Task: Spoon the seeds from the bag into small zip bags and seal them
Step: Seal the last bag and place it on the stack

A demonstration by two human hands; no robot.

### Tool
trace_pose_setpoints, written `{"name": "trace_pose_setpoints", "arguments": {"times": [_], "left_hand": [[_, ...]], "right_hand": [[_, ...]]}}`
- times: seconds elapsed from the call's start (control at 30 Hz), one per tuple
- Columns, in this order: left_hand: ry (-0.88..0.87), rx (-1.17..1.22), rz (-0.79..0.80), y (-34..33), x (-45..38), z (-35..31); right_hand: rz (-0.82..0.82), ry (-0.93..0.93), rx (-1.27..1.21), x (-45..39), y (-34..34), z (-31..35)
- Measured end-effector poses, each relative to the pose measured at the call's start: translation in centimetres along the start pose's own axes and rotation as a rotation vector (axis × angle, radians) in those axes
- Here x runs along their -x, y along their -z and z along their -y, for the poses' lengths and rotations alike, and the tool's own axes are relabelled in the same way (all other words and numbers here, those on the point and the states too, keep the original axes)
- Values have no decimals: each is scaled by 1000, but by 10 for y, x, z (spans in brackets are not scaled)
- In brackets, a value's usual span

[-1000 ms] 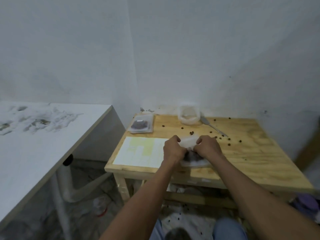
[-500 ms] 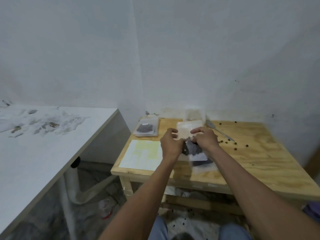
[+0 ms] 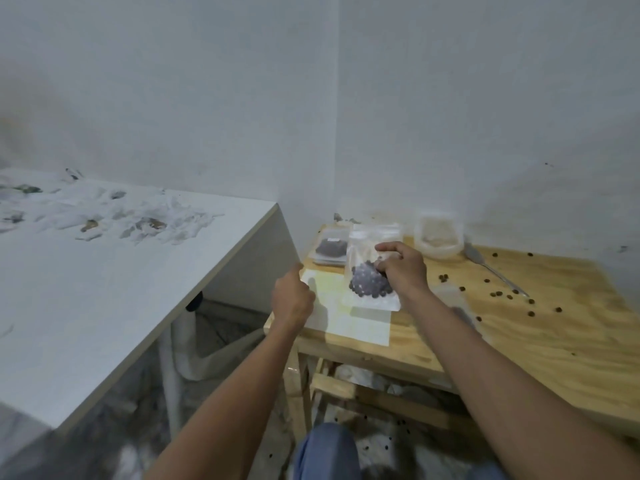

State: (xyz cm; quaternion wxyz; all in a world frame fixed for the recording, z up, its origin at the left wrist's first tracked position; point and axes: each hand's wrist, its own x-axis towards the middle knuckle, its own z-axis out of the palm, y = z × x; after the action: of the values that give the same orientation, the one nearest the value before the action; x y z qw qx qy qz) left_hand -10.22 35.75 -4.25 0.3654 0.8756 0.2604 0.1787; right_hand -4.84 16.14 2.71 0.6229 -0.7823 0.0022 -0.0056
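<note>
My right hand (image 3: pixel 401 268) grips a small clear zip bag (image 3: pixel 370 275) holding dark seeds, lifted upright above the wooden table (image 3: pixel 536 344). My left hand (image 3: pixel 292 299) hovers at the table's left edge over a pale sheet (image 3: pixel 349 317), fingers curled and nothing visible in it. A filled small bag (image 3: pixel 330 249) lies on a stack at the back left. The larger open seed bag (image 3: pixel 438 237) stands at the back by the wall, and a metal spoon (image 3: pixel 491 268) lies to its right. Several loose seeds (image 3: pixel 498 294) are scattered on the table.
A white table (image 3: pixel 104 289) with scraps of debris stands to the left, close beside the wooden one. White walls meet in a corner behind. Another clear plastic bag (image 3: pixel 453 306) lies flat under my right forearm. Seeds lie on the floor by my knees.
My right hand has lifted the seed-filled bag and carried it left. My left hand has let go and moved out to the table's left edge. The camera has come closer.
</note>
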Motion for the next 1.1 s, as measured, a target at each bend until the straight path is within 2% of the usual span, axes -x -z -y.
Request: {"name": "trace_pose_setpoints", "arguments": {"times": [0.17,0.5,0.57,0.6,0.7,0.8,0.9,1.1], "left_hand": [[-16,-33,20,-8,1,-5],[128,-31,-62,-21,0,-18],[115,105,-73,-20,0,-22],[84,248,-62,-17,1,-26],[4,681,75,-7,7,-50],[-45,784,122,-8,14,-79],[-55,786,83,-23,23,-95],[-91,619,-40,-41,38,-104]], "right_hand": [[5,-10,13,1,-6,-3],[10,-1,33,0,1,-8],[6,-5,31,-1,3,-10],[1,-8,28,-2,4,-12],[-7,-20,17,-3,6,-16],[12,-25,-7,0,6,-17],[32,-6,-56,2,8,-16],[-15,42,-113,-1,8,-18]]}}
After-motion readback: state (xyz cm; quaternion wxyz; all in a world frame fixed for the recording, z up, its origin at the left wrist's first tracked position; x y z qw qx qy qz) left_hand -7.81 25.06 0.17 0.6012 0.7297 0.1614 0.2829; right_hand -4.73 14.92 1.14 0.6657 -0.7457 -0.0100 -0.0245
